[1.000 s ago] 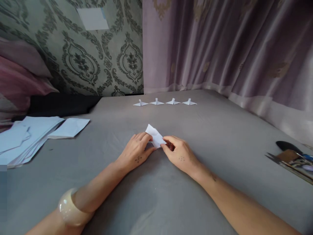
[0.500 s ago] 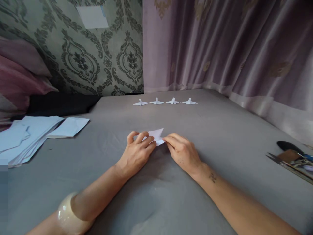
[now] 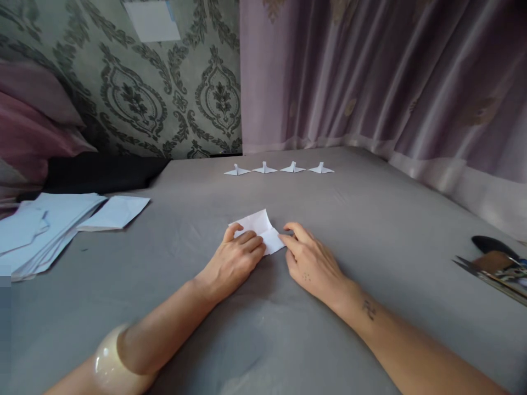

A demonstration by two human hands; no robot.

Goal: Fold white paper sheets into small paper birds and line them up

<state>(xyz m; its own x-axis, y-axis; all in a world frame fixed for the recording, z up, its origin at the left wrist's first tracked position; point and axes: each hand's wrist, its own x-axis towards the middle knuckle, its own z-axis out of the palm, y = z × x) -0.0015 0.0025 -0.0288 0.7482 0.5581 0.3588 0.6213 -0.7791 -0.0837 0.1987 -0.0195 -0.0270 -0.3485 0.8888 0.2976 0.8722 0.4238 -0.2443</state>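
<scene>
A small white sheet of paper (image 3: pixel 258 222) lies opened out on the grey surface, with a crease running across its middle. My left hand (image 3: pixel 241 253) holds it from the left, fingers curled over its near side and hiding that part. At the paper's right corner is my right hand (image 3: pixel 310 255), its thumb and fingers apart; one fingertip is at or just beside the edge, and I cannot tell whether it touches. A wide cream bangle (image 3: pixel 117 362) circles my left forearm.
Several folded white paper birds (image 3: pixel 264 168) stand in a row at the back. On the left lie a stack of white paper (image 3: pixel 61 219) and a smaller folded piece (image 3: pixel 117 214). Scissors (image 3: pixel 473 269) and other small items sit at the right edge. Behind hangs a purple curtain (image 3: pixel 329 82).
The paper, earlier folded up between both hands, is now spread wider. My right hand has loosened its pinch and moved slightly right, fingers parting. My left hand stays on the paper.
</scene>
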